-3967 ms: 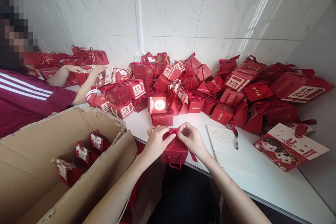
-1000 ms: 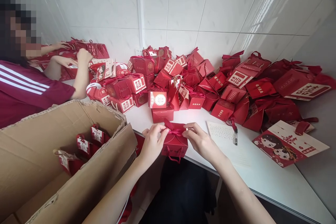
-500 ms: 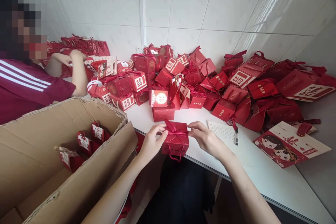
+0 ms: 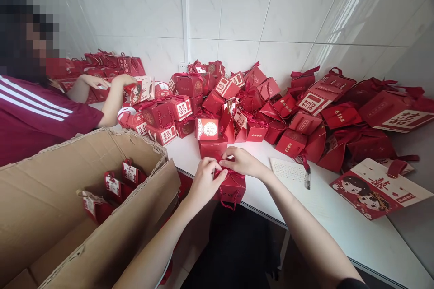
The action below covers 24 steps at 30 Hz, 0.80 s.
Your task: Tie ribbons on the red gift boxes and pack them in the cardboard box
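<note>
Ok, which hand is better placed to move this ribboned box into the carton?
Likely the left hand: it sits nearer the carton. The right hand reaches over the box from the other side. Both are at the ribbon.

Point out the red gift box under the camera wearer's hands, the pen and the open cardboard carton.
Red gift box (image 4: 234, 187): head view, on its near side.
Pen (image 4: 308, 178): head view, on its barrel.
Open cardboard carton (image 4: 44, 198): head view, inner face of its far wall.
</note>
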Each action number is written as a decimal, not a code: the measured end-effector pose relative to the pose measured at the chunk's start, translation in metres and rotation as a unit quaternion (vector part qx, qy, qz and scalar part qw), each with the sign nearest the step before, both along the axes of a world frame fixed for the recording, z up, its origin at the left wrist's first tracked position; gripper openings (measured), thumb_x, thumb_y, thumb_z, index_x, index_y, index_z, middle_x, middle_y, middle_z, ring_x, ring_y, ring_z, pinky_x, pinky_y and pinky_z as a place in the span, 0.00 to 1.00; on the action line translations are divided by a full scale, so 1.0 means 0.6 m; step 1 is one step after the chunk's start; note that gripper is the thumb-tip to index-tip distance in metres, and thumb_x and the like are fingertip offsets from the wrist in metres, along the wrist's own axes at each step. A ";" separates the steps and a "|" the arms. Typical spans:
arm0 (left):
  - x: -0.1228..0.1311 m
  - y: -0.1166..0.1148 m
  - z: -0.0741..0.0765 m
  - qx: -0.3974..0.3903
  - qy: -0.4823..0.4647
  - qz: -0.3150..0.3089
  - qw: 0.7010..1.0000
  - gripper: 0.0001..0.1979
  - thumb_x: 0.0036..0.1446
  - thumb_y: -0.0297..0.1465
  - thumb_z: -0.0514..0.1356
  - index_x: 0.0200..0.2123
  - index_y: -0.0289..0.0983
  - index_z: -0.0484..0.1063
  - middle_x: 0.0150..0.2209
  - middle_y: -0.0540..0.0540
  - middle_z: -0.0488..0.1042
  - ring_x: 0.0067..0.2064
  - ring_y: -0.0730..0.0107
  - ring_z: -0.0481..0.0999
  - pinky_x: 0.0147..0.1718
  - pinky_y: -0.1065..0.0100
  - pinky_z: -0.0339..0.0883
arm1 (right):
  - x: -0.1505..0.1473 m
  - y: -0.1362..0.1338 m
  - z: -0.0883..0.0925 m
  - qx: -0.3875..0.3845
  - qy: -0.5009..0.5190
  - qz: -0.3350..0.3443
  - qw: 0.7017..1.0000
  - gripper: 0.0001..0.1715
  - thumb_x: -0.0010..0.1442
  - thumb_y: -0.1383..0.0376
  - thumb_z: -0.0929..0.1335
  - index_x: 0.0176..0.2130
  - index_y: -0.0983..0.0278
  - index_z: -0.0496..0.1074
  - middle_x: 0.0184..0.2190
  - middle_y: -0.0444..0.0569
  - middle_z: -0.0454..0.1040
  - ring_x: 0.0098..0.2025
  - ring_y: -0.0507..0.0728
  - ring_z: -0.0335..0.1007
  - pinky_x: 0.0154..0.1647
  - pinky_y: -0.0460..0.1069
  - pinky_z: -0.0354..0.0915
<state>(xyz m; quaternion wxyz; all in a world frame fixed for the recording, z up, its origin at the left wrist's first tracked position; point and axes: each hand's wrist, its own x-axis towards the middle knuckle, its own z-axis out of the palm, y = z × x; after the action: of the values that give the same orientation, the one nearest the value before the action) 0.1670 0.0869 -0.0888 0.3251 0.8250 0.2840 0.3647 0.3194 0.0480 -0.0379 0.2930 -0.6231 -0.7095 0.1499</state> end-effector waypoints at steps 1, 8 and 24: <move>0.001 0.000 -0.001 0.004 0.003 0.002 1.000 0.08 0.53 0.33 0.58 0.24 0.38 0.63 0.34 0.47 0.65 0.40 0.65 0.68 0.42 0.62 0.64 | 0.000 0.003 -0.001 -0.003 0.011 -0.008 1.000 0.09 0.55 0.65 0.66 0.24 0.63 0.69 0.25 0.44 0.72 0.29 0.53 0.69 0.31 0.47 0.61; 0.002 -0.004 0.004 0.031 0.016 -0.008 0.999 0.01 0.53 0.29 0.58 0.30 0.38 0.67 0.34 0.47 0.67 0.41 0.63 0.66 0.43 0.61 0.62 | 0.007 0.004 -0.005 0.013 0.072 -0.078 0.994 0.11 0.57 0.60 0.65 0.29 0.64 0.70 0.28 0.48 0.75 0.30 0.54 0.69 0.33 0.48 0.62; 0.001 0.002 0.007 0.076 0.010 -0.095 0.992 0.09 0.57 0.26 0.54 0.41 0.39 0.69 0.42 0.46 0.70 0.48 0.64 0.67 0.50 0.59 0.61 | 0.076 -0.064 -0.029 -0.103 0.255 -0.140 0.951 0.27 0.47 0.43 0.66 0.25 0.65 0.66 0.22 0.46 0.69 0.27 0.53 0.66 0.33 0.49 0.62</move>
<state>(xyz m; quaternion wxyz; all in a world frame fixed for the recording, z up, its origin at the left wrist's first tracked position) 0.1676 0.0879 -0.0847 0.2915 0.8743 0.1789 0.3445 0.3648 0.0097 -0.0551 0.4165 -0.6842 -0.4972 0.3334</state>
